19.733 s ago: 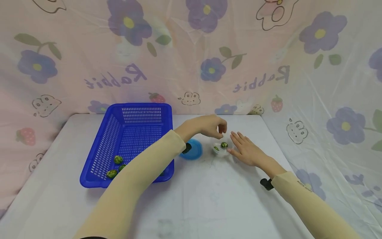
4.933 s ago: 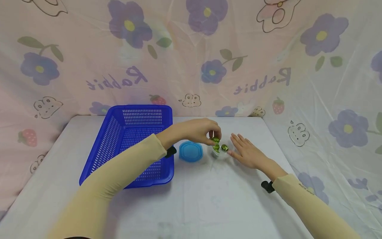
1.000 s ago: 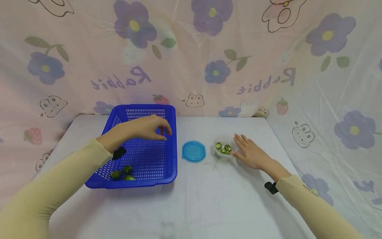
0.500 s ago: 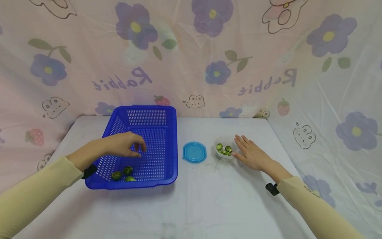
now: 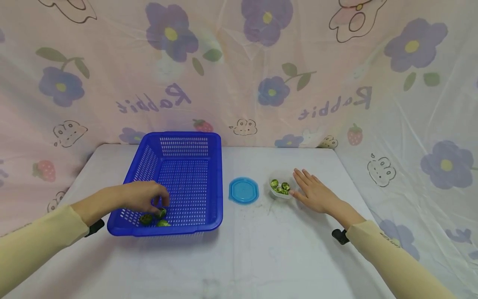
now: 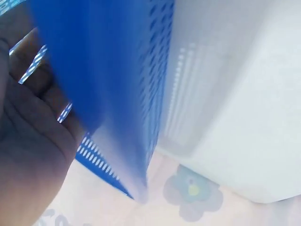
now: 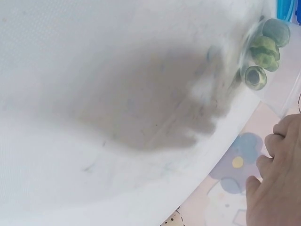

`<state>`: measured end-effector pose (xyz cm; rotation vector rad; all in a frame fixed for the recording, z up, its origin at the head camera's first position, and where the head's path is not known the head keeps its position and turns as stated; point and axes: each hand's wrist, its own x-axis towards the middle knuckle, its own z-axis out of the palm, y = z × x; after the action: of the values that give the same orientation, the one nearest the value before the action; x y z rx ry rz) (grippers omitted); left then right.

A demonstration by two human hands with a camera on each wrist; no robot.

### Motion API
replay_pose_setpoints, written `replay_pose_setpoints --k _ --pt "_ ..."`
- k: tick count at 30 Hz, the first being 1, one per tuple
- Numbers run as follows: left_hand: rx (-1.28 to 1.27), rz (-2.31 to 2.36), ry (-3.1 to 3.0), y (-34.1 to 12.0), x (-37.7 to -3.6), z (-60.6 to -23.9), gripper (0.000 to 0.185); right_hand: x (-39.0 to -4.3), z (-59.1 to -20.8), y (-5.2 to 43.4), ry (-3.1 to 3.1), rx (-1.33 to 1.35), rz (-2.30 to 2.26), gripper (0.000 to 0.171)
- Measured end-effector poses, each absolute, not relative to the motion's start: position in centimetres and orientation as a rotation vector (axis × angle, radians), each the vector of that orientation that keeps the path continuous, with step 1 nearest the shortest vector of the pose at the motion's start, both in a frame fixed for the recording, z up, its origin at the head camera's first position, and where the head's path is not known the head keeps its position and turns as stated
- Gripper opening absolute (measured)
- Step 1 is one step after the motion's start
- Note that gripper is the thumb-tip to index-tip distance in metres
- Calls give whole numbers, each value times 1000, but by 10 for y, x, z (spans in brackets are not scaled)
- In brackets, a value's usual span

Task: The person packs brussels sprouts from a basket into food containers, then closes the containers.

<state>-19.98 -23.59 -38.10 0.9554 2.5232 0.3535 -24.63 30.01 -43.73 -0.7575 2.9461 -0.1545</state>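
Left hand (image 5: pixel 140 199) dropped into basket (image 5: pixel 186 143), fingers touching sprout (image 5: pixel 161 212).

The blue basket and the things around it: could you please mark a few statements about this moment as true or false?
1. The left hand reaches into the blue basket at the green balls. True.
2. The blue lid sits on the clear container. False: it lies on the table beside it.
3. The right hand lies flat beside the clear container. True.
4. The clear container is empty. False: it holds green balls.
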Motion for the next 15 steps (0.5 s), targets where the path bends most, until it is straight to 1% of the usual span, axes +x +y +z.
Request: replay_pose_setpoints --k 9,15 --pt "976 304 2533 -238 -199 -397 17 -248 -436 298 2931 -755 -139 78" --pt "971 307 2531 -239 -197 -401 19 -247 -435 298 2925 -746 -146 77"
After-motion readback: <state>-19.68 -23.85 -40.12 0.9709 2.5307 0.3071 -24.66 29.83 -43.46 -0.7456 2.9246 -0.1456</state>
